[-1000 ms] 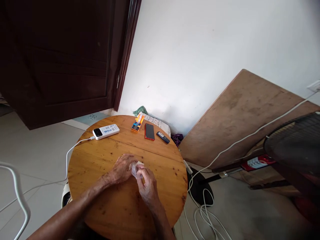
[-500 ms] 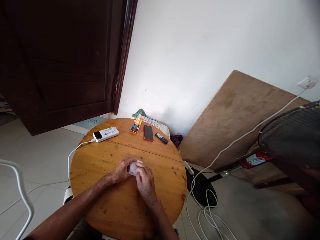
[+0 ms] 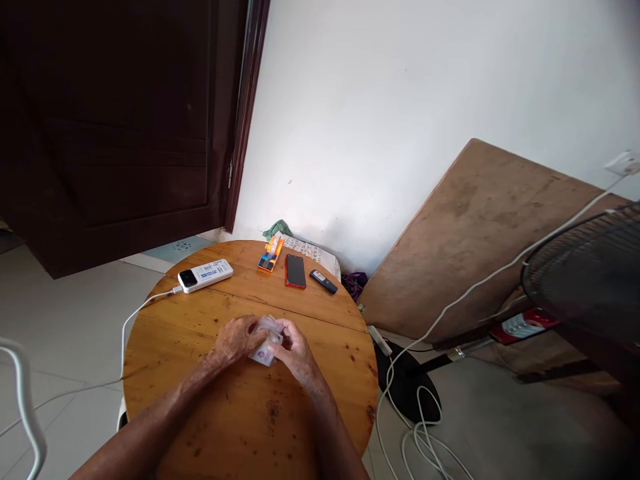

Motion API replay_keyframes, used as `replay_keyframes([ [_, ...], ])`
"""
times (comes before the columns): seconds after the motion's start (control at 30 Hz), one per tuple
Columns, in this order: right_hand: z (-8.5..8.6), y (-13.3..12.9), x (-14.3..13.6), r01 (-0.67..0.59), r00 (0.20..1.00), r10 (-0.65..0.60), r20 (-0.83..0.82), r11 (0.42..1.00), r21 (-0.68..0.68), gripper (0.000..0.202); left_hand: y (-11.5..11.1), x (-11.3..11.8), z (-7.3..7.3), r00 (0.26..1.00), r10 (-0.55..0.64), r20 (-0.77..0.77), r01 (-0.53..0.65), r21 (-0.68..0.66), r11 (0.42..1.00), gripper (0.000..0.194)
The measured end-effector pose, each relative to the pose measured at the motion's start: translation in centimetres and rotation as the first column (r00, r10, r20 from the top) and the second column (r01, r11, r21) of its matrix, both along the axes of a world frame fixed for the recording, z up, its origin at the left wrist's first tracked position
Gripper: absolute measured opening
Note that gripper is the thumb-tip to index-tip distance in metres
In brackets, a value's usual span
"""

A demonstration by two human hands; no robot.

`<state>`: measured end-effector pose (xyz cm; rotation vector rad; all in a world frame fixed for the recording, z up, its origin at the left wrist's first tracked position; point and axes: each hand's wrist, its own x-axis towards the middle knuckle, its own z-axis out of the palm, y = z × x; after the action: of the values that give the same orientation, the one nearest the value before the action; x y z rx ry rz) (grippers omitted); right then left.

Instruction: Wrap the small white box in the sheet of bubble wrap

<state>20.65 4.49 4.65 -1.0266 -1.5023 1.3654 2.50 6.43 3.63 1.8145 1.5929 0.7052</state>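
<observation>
On the round wooden table (image 3: 320,333), both of my hands are closed on a small stack of pale cards (image 3: 265,355) with pinkish print; too little detail shows to say what kind. My left hand (image 3: 237,340) grips the stack's left side, its thumb across the top. From the right, my right hand (image 3: 295,350) pinches the other side with thumb and fingers. The cards are slightly spread, one part jutting out toward me. Fingers cover much of their faces.
Along the table's far side lie a white device (image 3: 206,275) with a cable plugged in, an orange tape dispenser (image 3: 271,255), a red-edged phone (image 3: 295,271) and a small dark handset (image 3: 323,281). A standing fan (image 3: 585,267) and loose white cable are at the right.
The compact stack between my hands has fanned out, and printed faces now show. My right hand has turned, with its thumb lying over the cards. The camera view has shifted slightly.
</observation>
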Motion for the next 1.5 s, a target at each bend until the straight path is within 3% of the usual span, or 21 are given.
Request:
replay_keyframes([
  [0.07, -0.3, 0.2, -0.1, 0.031, 0.998, -0.032, -0.046, 0.999, -0.032, 0.052, -0.1, -0.6, -0.3, 0.978, -0.087, 0.192, 0.085, 0.020, 0.996, 0.035],
  [0.13, -0.6, 0.7, -0.3, 0.057, 0.996, -0.062, -0.065, 0.996, -0.074, 0.057, 0.0, -1.0, -0.8, 0.854, -0.156, 0.497, 0.191, -0.020, 0.981, 0.045],
  [0.2, -0.8, 1.2, -0.4, 0.093, 0.995, -0.096, -0.041, 0.992, -0.086, 0.055, 0.2, -1.1, -1.4, 0.695, -0.134, 0.706, 0.267, -0.081, 0.960, 0.066],
  [0.27, -0.9, 1.6, -0.5, 0.151, 0.988, -0.150, 0.023, 0.987, -0.057, 0.050, 0.3, -0.8, -2.0, 0.630, -0.087, 0.772, 0.271, -0.113, 0.956, 0.087],
  [0.37, -1.3, 1.8, -0.5, 0.217, 0.973, -0.216, 0.078, 0.976, -0.003, 0.046, 0.2, -0.3, -2.4, 0.643, -0.068, 0.763, 0.209, -0.089, 0.974, 0.088],
  [0.57, -2.3, 1.7, -0.1, 0.200, 0.980, -0.199, 0.019, 0.980, -0.014, 0.053, 0.0, -0.4, -1.1, 0.747, -0.096, 0.658, 0.222, -0.111, 0.969, 0.056],
  [0.67, -2.4, 2.1, 0.0, 0.238, 0.970, -0.235, 0.063, 0.971, -0.037, 0.052, 0.1, -0.7, -0.6, 0.758, -0.115, 0.642, 0.252, -0.126, 0.960, 0.047],
  [0.93, -1.9, 2.4, -1.2, 0.351, 0.931, -0.349, 0.106, 0.937, 0.004, 0.038, 0.3, -0.6, -1.1, 0.841, -0.109, 0.530, 0.201, -0.120, 0.972, 0.034],
  [1.27, -2.3, 2.6, -1.6, 0.397, 0.917, -0.399, -0.013, 0.914, -0.078, 0.028, -0.7, -0.7, 1.0, 0.842, -0.103, 0.529, 0.222, -0.167, 0.961, 0.029],
  [1.5, -1.9, 2.5, -1.6, 0.426, 0.898, -0.437, -0.048, 0.892, -0.151, 0.030, -0.4, -0.5, 0.2, 0.823, -0.079, 0.562, 0.196, -0.150, 0.969, 0.028],
])
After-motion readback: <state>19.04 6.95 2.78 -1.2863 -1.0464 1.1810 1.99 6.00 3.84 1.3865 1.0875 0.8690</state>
